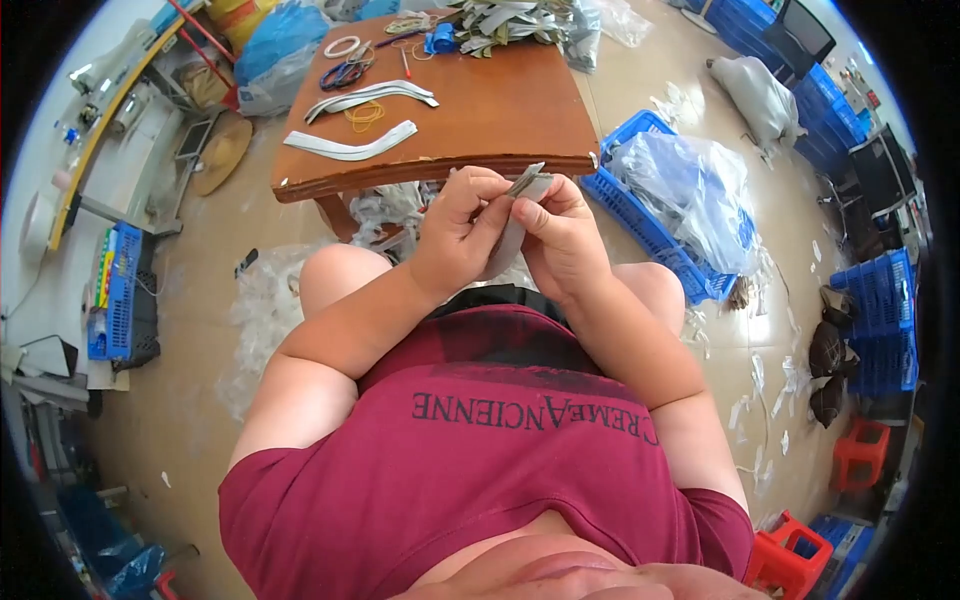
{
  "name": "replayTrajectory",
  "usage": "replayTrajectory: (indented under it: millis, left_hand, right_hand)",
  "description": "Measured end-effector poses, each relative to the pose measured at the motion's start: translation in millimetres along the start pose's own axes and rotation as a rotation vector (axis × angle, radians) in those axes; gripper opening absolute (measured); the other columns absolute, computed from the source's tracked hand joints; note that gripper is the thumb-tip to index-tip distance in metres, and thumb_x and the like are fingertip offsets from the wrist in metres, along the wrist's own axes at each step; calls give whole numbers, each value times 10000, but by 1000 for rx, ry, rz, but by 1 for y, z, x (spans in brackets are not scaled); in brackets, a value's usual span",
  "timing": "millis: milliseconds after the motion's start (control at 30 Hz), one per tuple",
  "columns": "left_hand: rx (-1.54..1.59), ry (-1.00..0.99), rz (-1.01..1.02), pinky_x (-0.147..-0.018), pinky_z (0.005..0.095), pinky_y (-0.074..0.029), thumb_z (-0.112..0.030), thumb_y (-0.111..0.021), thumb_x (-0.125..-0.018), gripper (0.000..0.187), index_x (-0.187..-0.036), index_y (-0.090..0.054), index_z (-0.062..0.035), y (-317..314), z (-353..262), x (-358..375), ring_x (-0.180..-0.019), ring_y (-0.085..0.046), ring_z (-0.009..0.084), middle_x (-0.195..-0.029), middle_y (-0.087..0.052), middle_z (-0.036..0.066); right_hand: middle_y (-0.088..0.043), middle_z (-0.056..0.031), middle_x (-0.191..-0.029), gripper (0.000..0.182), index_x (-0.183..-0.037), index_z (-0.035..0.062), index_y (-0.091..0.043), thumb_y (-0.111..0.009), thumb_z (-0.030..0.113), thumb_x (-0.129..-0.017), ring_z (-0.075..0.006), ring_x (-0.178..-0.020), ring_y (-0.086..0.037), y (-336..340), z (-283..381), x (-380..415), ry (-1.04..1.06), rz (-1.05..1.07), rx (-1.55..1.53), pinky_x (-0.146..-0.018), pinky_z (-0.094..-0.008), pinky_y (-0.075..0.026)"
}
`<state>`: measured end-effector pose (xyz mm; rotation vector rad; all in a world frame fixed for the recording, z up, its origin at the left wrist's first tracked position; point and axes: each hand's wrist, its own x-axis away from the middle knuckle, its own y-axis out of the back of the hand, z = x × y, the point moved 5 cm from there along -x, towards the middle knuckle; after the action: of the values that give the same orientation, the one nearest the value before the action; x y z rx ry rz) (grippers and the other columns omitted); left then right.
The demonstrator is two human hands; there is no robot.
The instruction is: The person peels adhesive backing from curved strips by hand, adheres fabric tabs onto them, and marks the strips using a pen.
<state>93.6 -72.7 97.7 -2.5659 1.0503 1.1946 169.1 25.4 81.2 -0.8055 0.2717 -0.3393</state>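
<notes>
Both of my hands meet in front of my lap, just off the near edge of the wooden table. My left hand (462, 228) pinches a thin bundle of grey-green strips (527, 180) between thumb and fingers. Gripping the same bundle from the other side is my right hand (562, 236), its thumb pressed on it. The upper ends of the strips stick up between my fingertips, and a pale grey length hangs below, partly hidden by my hands. Two bundles of white strips, one nearer (350, 146) and one farther (372, 98), lie on the table.
The wooden table (490, 110) bears yellow rubber bands (364, 116), dark-handled scissors (346, 74), a white tape roll (342, 46) and a heap of grey-green strips (510, 25). At right stands a blue crate (640, 222) with plastic bags. Scraps litter the floor; red stools (862, 452) stand at right.
</notes>
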Motion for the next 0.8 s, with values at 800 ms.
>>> replayTrajectory:
  millis: [800]
  left_hand:
    - [289, 363, 316, -742, 270, -441, -123, -537, -930, 171, -1071, -552, -27, -1, 15, 7, -857, -535, 107, -928, -578, 34]
  right_hand:
    - [-613, -42, -1036, 178, -960, 64, -636, -656, -11, -799, -152, -975, -555, 6, 3, -7, 9, 156, 23, -872, -303, -432]
